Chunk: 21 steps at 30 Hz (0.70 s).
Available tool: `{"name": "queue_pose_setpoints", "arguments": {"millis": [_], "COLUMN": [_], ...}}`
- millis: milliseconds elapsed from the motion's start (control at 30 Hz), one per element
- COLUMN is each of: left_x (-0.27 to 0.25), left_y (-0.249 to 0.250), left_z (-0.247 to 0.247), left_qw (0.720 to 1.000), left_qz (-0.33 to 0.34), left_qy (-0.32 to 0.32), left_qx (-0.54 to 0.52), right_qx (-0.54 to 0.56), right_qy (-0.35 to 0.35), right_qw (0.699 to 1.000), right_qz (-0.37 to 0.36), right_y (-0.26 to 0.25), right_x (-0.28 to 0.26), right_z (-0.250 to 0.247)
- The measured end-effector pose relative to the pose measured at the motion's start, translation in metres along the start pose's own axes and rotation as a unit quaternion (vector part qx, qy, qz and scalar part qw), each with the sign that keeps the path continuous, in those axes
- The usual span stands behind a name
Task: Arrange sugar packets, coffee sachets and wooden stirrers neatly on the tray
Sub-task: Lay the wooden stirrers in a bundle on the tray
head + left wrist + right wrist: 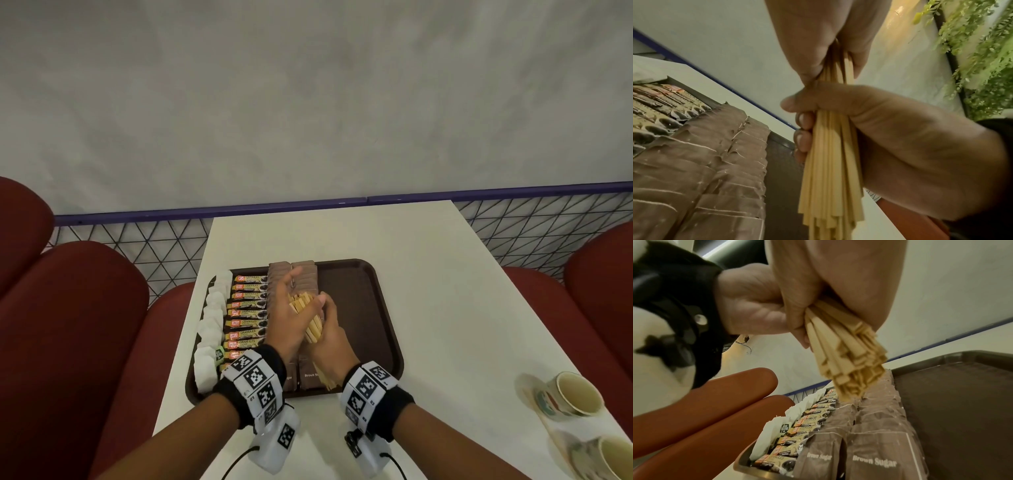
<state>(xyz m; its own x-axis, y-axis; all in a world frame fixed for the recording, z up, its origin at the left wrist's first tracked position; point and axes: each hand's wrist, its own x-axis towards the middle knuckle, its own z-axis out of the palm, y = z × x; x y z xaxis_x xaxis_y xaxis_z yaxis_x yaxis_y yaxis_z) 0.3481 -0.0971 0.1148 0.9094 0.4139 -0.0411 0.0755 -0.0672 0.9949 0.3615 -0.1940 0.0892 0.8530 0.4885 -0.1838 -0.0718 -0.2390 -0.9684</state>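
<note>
Head view, both hands gripping stirrers (306,317)

Tray (356,301): dark brown. Stirrers (303,306): pale tan wood. Sugar packets (873,456): brown, white lettering. Coffee sachets (245,313): gold and black, red-orange label. Paper packets (214,315): white. Table (445,274): cream. Seats (68,325): dark red. Wristbands (255,378): white, black square codes.

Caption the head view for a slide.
Both hands, left hand and right hand, grip a bundle of wooden stirrers above the brown sugar packets on the tray.
</note>
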Motion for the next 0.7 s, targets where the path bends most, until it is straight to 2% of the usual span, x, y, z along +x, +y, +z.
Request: {"name": "queue_pose_setpoints", "arguments": {"millis": [133,267,433,567,700], "left_x": [-0.001,-0.001,0.007,0.005,0.007], "left_y": [0.0,0.009,0.024,0.018,0.013], "left_z": [0.003,0.001,-0.004,0.004,0.009], "left_qw": [1.0,1.0,0.999,0.997,0.997], "left_qz": [-0.009,0.007,0.034,0.06,0.063], "left_qy": [0.009,0.03,0.03,0.041,0.052], "left_qx": [-0.005,-0.001,-0.005,0.011,0.017], "right_qx": [0.01,-0.005,0.119,0.116,0.145], "right_qy": [-0.015,-0.068,-0.136,-0.136,-0.085], "right_qw": [1.0,0.996,0.975,0.975,0.976], "right_qz": [0.017,0.061,0.131,0.13,0.137], "right_y": [0.007,0.018,0.036,0.033,0.033], "right_x": [0.001,-0.004,-0.019,-0.015,-0.01], "right_z": [-0.002,-0.011,-0.03,-0.028,-0.025]}}
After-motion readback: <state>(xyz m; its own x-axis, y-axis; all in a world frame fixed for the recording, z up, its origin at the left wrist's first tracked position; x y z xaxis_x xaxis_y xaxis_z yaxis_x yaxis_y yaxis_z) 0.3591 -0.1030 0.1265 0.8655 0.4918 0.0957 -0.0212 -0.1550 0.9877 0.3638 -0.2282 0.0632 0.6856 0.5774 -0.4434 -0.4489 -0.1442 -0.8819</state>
